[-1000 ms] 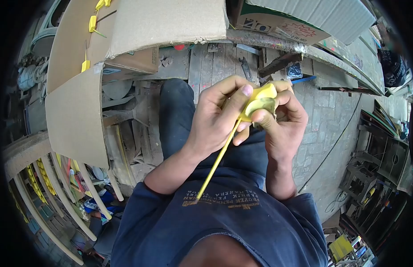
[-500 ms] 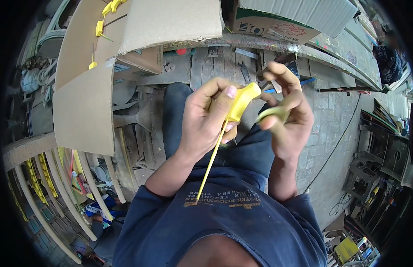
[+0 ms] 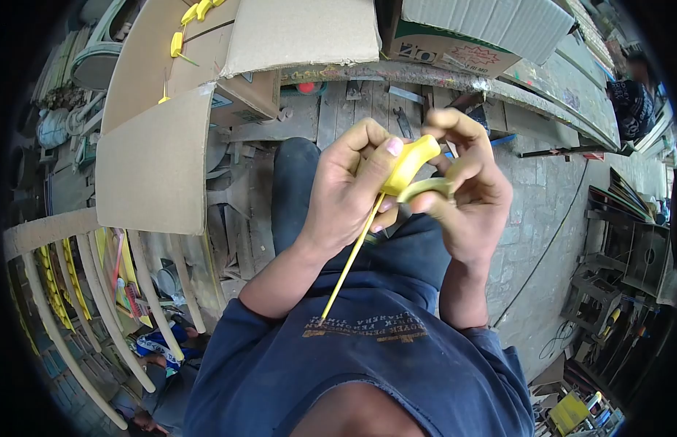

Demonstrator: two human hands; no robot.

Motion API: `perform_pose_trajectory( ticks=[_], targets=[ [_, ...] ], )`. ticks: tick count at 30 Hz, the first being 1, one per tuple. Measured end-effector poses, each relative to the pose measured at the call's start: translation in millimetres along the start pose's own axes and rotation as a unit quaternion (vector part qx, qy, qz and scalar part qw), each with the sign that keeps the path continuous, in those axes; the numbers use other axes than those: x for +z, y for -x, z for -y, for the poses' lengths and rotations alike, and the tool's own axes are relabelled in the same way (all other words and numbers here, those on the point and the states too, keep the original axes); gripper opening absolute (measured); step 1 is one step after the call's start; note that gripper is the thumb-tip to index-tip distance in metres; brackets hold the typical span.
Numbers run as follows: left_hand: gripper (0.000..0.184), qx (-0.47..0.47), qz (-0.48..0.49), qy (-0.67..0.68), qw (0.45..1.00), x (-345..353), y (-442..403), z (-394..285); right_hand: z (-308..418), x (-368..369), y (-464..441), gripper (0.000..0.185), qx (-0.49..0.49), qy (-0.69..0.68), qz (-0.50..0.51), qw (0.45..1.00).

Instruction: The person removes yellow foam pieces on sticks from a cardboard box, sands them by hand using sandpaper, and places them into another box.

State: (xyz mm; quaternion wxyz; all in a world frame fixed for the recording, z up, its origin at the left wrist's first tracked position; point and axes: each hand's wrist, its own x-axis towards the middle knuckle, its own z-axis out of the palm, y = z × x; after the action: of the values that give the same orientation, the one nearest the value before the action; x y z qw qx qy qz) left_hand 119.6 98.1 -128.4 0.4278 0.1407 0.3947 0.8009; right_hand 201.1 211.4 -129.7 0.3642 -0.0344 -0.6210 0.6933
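My left hand (image 3: 343, 186) is closed around a yellow-painted curved piece (image 3: 411, 164), its thumb pressed on the near side. From the bottom of that piece a thin yellow stick (image 3: 351, 258) slants down toward my shirt. Between the thumb and fingers of my right hand (image 3: 473, 193) is a folded, yellow-stained piece of what looks like sandpaper (image 3: 424, 189), bent into a curve. It is right beside the lower right side of the yellow piece; whether they touch I cannot tell. The right fingertips are blurred.
An open cardboard box (image 3: 153, 164) at left holds several yellow pieces on sticks (image 3: 177, 45). Another carton (image 3: 455, 54) stands on the bench ahead. A wrench (image 3: 403, 122) lies on the planks below. Curved wooden slats (image 3: 109, 291) rise at lower left. A person (image 3: 634, 102) is at far right.
The right hand has moved left and the sandpaper is now closer to the yellow piece. My left hand with the piece has shifted slightly right. The view has turned a little.
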Motion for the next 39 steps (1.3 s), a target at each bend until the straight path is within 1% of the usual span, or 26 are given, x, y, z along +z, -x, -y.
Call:
perform_pose_trajectory(
  ticks=[1, 3, 5, 8, 9, 11, 12, 13, 14, 16, 17, 19, 21, 22, 23, 25, 26, 27, 28, 30, 31, 34, 36, 37, 38, 39],
  targets=[
    [0.019, 0.0, 0.007, -0.014, 1.0, 0.2, 0.5, 0.0, 0.2, -2.2, 1.5, 0.031, 0.0, 0.001, -0.001, 1.0],
    [0.021, -0.011, 0.032, -0.01, 0.999, -3.0, 2.6, 2.4, -0.7, -9.3, 5.9, 0.031, -0.013, 0.142, 0.046, 0.989],
    [0.022, -0.016, 0.04, -0.016, 0.999, -1.8, 4.3, 2.7, -0.1, -7.4, 5.1, 0.031, -0.045, 0.141, 0.01, 0.989],
    [0.022, -0.004, 0.02, -0.033, 0.999, -0.8, 6.0, 1.7, 7.4, -2.2, 6.8, 0.028, -0.022, 0.133, -0.075, 0.988],
    [0.021, 0.004, 0.016, -0.046, 0.999, -1.4, 5.1, 0.6, 7.4, -1.7, 6.6, 0.028, -0.021, 0.133, -0.075, 0.988],
    [0.019, 0.006, 0.014, -0.044, 0.999, 1.3, 4.2, -1.3, 7.5, -2.1, 3.5, 0.026, 0.027, 0.081, -0.16, 0.983],
    [0.02, 0.006, -0.002, -0.023, 1.0, 2.0, 4.6, -2.4, 10.5, -2.5, 2.0, 0.027, 0.033, -0.014, -0.133, 0.99],
    [0.021, 0.007, -0.019, -0.002, 1.0, 2.1, 4.2, -3.6, 8.9, -0.7, -0.7, 0.027, 0.03, -0.015, -0.132, 0.991],
    [0.022, 0.002, -0.015, -0.013, 1.0, 1.1, 5.6, -4.5, 5.8, 1.9, -2.6, 0.029, -0.021, 0.003, -0.083, 0.996],
    [0.021, -0.005, -0.007, -0.016, 1.0, 3.1, 9.8, -2.2, 0.6, -5.8, 1.2, 0.032, -0.075, 0.14, 0.049, 0.986],
    [0.021, -0.009, 0.004, -0.02, 1.0, 3.7, 11.1, -1.2, 1.7, -4.6, 7.3, 0.03, -0.008, 0.096, 0.036, 0.995],
    [0.021, 0.002, 0.008, -0.044, 0.999, 1.1, 13.5, 2.5, 0.9, -12.4, 6.3, 0.029, -0.087, 0.174, 0.025, 0.981],
    [0.022, 0.039, 0.013, -0.088, 0.995, 1.1, 16.2, 6.7, 7.7, -8.7, 7.5, 0.029, -0.083, 0.218, -0.005, 0.972],
    [0.021, 0.015, -0.009, -0.078, 0.997, 3.1, 16.6, 3.7, 10.4, -7.0, 10.0, 0.029, -0.071, 0.265, -0.039, 0.961],
    [0.021, 0.016, -0.01, -0.079, 0.997, 4.9, 15.2, -0.3, 8.5, -3.6, 8.8, 0.029, -0.071, 0.263, -0.038, 0.961],
    [0.022, -0.019, -0.023, -0.032, 0.999, 7.4, 13.1, -4.3, 5.0, 4.0, 7.1, 0.03, -0.032, 0.148, -0.204, 0.967],
    [0.023, 0.01, -0.014, -0.038, 0.999, 5.7, 13.4, -2.8, 12.6, -0.4, 7.3, 0.031, 0.03, 0.082, -0.169, 0.982],
    [0.023, 0.012, -0.015, -0.038, 0.999, 5.9, 12.5, -3.9, 11.4, -1.2, 3.9, 0.031, 0.03, 0.081, -0.167, 0.982],
    [0.023, 0.022, -0.027, -0.038, 0.999, 6.3, 12.3, -4.8, 9.1, -1.7, 0.6, 0.031, -0.004, 0.037, -0.096, 0.995],
    [0.023, 0.034, -0.034, -0.064, 0.997, 5.0, 13.5, -5.5, 8.7, -0.4, 3.5, 0.033, -0.044, 0.045, 0.023, 0.998],
    [0.023, 0.031, -0.033, -0.065, 0.997, 5.2, 14.5, -5.6, 11.3, -1.3, 5.1, 0.033, -0.038, 0.142, 0.063, 0.987],
    [0.022, 0.081, -0.009, -0.125, 0.989, 3.9, 17.3, -4.1, 12.2, -4.0, 7.3, 0.034, -0.029, 0.141, 0.05, 0.988],
    [0.022, 0.079, -0.018, -0.115, 0.99, 6.3, 16.4, -4.0, 8.8, -3.2, 5.6, 0.033, -0.105, 0.165, -0.002, 0.981],
    [0.022, 0.078, -0.027, -0.108, 0.991, 6.8, 16.3, -5.0, 9.9, 0.2, 7.7, 0.033, -0.104, 0.164, -0.002, 0.981],
    [0.023, 0.071, -0.024, -0.092, 0.993, 5.9, 15.2, -7.5, 12.3, 5.0, 9.9, 0.033, -0.053, 0.147, -0.081, 0.984],
    [0.023, 0.073, -0.023, -0.094, 0.993, 5.3, 14.3, -8.1, 11.6, 5.3, 8.2, 0.032, -0.027, 0.115, -0.099, 0.988]
  ],
)
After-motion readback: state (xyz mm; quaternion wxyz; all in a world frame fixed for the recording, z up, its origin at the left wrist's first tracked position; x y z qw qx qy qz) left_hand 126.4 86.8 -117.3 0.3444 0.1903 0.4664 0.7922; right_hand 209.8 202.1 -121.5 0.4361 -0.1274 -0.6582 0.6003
